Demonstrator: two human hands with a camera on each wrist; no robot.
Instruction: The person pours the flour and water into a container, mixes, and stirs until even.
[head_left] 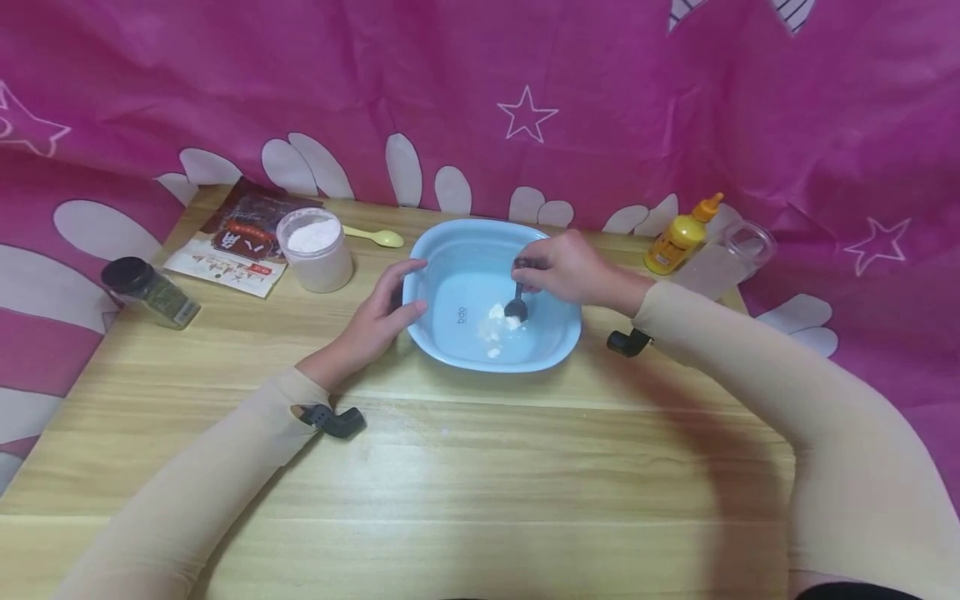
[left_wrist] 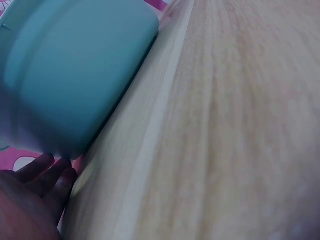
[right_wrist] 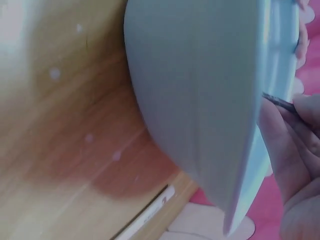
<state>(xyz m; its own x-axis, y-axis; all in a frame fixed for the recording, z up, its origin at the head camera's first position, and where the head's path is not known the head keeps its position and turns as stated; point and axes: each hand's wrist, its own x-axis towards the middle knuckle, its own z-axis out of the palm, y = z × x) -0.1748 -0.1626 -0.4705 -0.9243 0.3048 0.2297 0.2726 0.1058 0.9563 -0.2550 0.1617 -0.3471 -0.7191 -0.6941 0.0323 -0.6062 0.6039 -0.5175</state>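
Note:
A light blue plastic basin (head_left: 450, 354) stands on the wooden table, its outer wall (left_wrist: 75, 85) filling much of the left wrist view. My left hand (head_left: 369, 321) holds the basin's left side, thumb and forefinger at the rim, with the other fingers (left_wrist: 37, 172) against the outside. Over the right part of the basin, my right hand (head_left: 566, 265) pinches the handle of a small dark spoon (head_left: 517, 309). The spoon's bowl is low inside, among white powder clumps (head_left: 491, 330). From the right wrist, the basin wall hides the spoon's bowl and only its handle (right_wrist: 280, 102) shows.
Left of the basin are an open jar of white powder (head_left: 318, 258), a yellow spoon (head_left: 382, 238), a printed packet (head_left: 247, 233) and a black-lidded spice jar (head_left: 153, 292). A yellow bottle (head_left: 677, 242) and a clear container (head_left: 716, 265) stand at right. A pink curtain (head_left: 450, 75) hangs behind.

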